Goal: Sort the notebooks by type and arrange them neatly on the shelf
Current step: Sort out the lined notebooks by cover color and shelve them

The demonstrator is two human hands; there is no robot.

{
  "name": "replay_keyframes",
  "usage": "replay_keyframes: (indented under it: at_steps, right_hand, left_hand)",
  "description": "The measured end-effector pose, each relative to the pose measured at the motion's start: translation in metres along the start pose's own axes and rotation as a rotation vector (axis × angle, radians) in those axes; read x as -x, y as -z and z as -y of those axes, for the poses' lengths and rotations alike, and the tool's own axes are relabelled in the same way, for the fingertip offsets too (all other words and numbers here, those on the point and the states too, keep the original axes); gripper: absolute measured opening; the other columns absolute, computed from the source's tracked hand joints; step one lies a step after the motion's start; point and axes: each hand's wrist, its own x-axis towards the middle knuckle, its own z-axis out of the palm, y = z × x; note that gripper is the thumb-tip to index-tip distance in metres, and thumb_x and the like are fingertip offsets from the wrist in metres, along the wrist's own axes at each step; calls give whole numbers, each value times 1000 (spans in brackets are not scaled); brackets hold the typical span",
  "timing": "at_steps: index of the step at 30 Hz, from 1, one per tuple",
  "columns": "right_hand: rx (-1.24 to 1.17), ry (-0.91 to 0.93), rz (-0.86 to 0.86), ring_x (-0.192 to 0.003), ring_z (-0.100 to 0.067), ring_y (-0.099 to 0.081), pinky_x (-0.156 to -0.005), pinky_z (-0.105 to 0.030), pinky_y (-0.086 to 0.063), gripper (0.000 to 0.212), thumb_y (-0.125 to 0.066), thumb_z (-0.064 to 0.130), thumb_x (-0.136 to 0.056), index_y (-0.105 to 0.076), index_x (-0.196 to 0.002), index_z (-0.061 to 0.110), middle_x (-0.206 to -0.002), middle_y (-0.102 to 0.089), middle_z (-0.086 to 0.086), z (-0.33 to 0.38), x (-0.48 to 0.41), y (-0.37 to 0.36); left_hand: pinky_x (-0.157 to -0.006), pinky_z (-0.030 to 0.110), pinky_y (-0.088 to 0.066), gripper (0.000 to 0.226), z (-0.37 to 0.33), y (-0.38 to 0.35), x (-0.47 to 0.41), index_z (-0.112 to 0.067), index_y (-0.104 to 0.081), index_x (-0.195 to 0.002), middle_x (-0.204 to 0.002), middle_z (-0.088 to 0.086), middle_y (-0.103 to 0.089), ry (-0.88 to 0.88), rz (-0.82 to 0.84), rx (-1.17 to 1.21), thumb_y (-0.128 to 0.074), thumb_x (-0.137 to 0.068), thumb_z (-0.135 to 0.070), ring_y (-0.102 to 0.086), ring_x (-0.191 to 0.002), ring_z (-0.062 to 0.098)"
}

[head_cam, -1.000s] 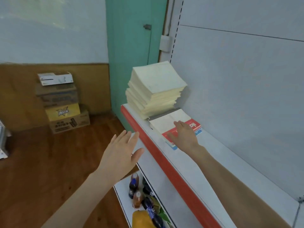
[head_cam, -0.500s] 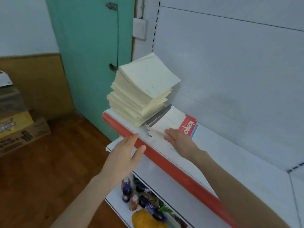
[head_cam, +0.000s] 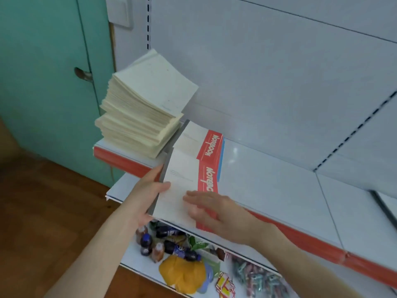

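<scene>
Left hand [head_cam: 146, 196] gripping, right hand [head_cam: 217, 216] flat, fingers spread, palm down.

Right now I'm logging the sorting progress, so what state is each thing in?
Near notebook: pulled partly off the shelf edge, held by both hands.
Far notebook: lying flat on the shelf.
Cream stack: tall, uneven, at the shelf's end.
Left hand: gripping the near notebook's grey spine.
Right hand: flat on its cover.
Shelf: mostly bare.
Door: shut.
</scene>
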Motion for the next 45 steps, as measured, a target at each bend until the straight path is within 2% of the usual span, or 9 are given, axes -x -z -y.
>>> replay_keyframes:
  at_steps: [4,9,18,22,28,32,34,39,45]
  right_hand:
    - [-48,-220,-216,-123,-17,-48,-98,-18,-33,41,-40,30,-98,-49,-133,10,-136,-51,-5,-34,-48,18]
    - [228,-417,-11,-133,-28,-34,-109,-41,-31,58,-44,43,-95,-32,-140,9,-147,-34,-10,-77,-105,4]
    - [239,-315,-63,-107,-28,-54,-88,-32,-42,33,-32,26,-101,-50,-120,7,-118,-57,-11,-86,-98,2]
    - [102,-329,-268,-76,-18,-53,-58,-17,-38,36,-29,25,-102,-50,-125,9,-96,-57,-6,-56,-78,28]
    - [304,37,-137,-109,-18,-60,-92,-26,-46,37,-34,29,-99,-56,-125,13,-122,-62,-3,3,-3,1]
    - [245,187,68,-99,-17,-65,-91,-23,-50,42,-34,36,-95,-67,-107,14,-108,-69,-3,11,14,-16]
    - [57,156,123,-104,-16,-59,-95,-13,-42,39,-40,35,-97,-63,-114,9,-116,-64,-6,7,2,-4]
    - [60,-193,-187,-118,-25,-52,-105,-34,-38,37,-43,25,-98,-52,-126,3,-131,-54,-11,-47,-69,11]
    - [331,-324,10,-118,-28,-48,-102,-40,-37,35,-38,31,-99,-47,-124,9,-124,-51,-9,-93,-111,-8]
  left_hand:
    - [-76,40,-52,46,7,30,17,-33,-51,-127,-112,7,-65,34,-27,-59,-47,-93,-2,-62,-100,27]
    - [-65,35,-53,43,10,54,39,-34,-49,-128,-107,4,-67,4,-90,-81,-47,-95,-6,-64,-96,23]
    - [-75,40,-52,42,13,63,48,-39,-46,-127,-106,-2,-67,-32,-104,-124,-50,-94,-13,-62,-101,20]
    - [-70,37,-52,38,14,51,43,-41,-47,-127,-105,-1,-69,-60,-85,-97,-50,-94,-22,-64,-100,20]
    - [-69,35,-55,36,14,26,32,-40,-59,-111,-98,0,-72,-57,-18,28,-39,-87,-56,-69,-91,18]
    - [-68,36,-52,36,20,24,26,-31,-50,-127,-103,3,-69,-68,-57,21,-52,-92,-23,-65,-95,23]
    - [-64,35,-52,44,22,29,28,-32,-48,-128,-103,4,-68,-55,-77,-15,-53,-92,-8,-65,-93,23]
    - [-71,41,-55,50,24,51,38,-35,-47,-130,-107,3,-69,-59,-102,-14,-52,-91,-3,-67,-97,23]
    - [-73,39,-54,47,22,63,50,-36,-50,-125,-108,-1,-68,-100,-146,-47,-52,-91,-4,-64,-100,21]
